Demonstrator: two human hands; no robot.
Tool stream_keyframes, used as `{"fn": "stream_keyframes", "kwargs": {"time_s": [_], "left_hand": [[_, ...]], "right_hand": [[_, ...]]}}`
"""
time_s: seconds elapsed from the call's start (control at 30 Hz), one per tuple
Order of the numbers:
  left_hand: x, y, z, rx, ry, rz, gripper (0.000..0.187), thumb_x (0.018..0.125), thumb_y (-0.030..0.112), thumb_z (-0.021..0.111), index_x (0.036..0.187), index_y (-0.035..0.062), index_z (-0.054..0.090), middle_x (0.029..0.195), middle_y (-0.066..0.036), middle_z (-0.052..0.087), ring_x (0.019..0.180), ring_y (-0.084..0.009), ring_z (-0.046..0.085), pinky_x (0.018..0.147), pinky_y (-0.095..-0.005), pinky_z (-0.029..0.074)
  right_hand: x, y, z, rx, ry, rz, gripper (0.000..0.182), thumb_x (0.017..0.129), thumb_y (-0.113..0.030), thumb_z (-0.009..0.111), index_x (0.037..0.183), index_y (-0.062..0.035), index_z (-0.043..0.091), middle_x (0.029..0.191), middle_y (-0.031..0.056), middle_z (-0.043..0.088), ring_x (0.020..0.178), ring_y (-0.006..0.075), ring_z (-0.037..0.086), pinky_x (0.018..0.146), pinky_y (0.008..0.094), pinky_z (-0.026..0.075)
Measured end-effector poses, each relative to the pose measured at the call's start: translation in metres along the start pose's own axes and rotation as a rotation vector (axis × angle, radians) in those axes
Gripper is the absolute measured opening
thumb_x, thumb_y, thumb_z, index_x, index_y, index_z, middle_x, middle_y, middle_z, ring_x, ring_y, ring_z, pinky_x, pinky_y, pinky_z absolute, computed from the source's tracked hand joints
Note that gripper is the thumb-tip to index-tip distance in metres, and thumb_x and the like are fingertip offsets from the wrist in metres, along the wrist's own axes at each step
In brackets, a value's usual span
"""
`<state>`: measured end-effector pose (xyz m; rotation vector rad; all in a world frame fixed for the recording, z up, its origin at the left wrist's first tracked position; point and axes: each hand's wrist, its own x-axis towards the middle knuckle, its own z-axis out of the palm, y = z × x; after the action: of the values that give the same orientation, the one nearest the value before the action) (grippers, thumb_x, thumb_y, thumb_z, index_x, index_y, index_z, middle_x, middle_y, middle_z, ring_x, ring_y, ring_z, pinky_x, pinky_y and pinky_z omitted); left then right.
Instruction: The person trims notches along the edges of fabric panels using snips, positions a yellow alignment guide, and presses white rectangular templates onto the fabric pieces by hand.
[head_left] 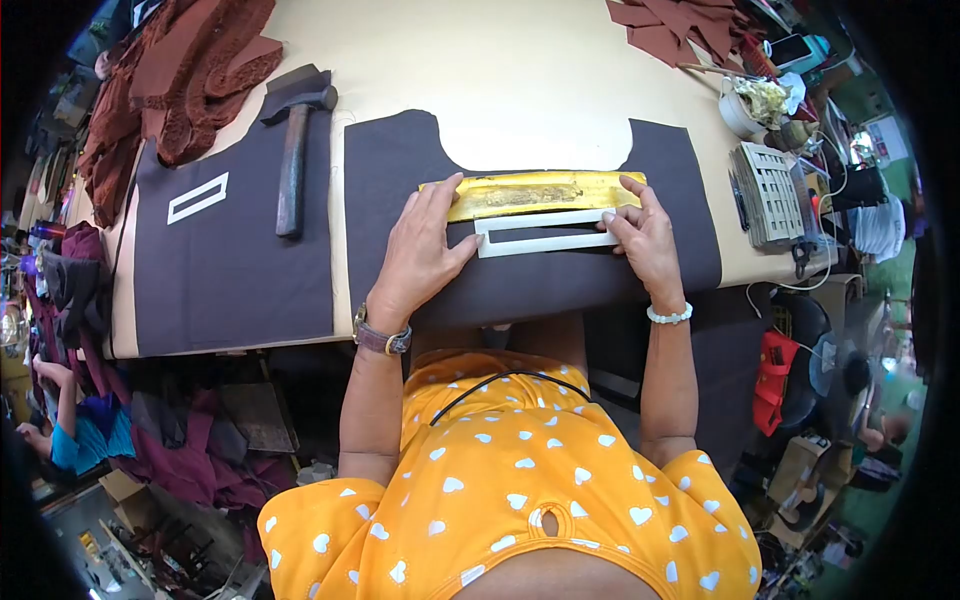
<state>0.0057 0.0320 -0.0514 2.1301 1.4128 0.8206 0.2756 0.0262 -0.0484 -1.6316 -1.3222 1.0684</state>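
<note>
A dark fabric panel (590, 285) with a curved cutout lies in front of me, its lower part hanging over the table edge. Across it rests a worn yellow strip (490, 199), and just below that a white rectangular frame (540, 247) with a long slot. My left hand (422, 245) has its fingers spread at the left end: the fingertips touch the yellow strip and the thumb reaches the frame's left side. At the other end my right hand (645, 235) pinches the frame's upper right corner between thumb and fingers, with the index finger against the yellow strip.
A hammer (292, 165) lies on a second dark panel (235, 270), left, beside a smaller white frame (198, 198). Reddish-brown fabric (190, 75) is heaped back left. On the right stand a white pot (741, 110) and a slatted block (770, 195). Another person's arm (62, 400) shows at far left.
</note>
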Motion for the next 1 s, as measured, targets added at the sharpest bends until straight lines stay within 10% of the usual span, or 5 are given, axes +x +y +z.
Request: {"fn": "stream_keyframes", "kwargs": {"time_s": [1.0], "left_hand": [[-0.002, 0.003, 0.003, 0.052, -0.003, 0.007, 0.059, 0.073, 0.012, 0.068, 0.124, -0.0014, 0.043, 0.104, -0.014, 0.053, 0.1, -0.0272, 0.05, 0.089, -0.0351, 0.041]], "right_hand": [[-0.019, 0.004, 0.007, -0.145, 0.309, -0.105, 0.039, 0.074, 0.0, 0.063, 0.11, 0.0079, 0.05, 0.068, 0.0092, 0.063, 0.06, 0.0132, 0.059, 0.058, 0.0263, 0.046]]}}
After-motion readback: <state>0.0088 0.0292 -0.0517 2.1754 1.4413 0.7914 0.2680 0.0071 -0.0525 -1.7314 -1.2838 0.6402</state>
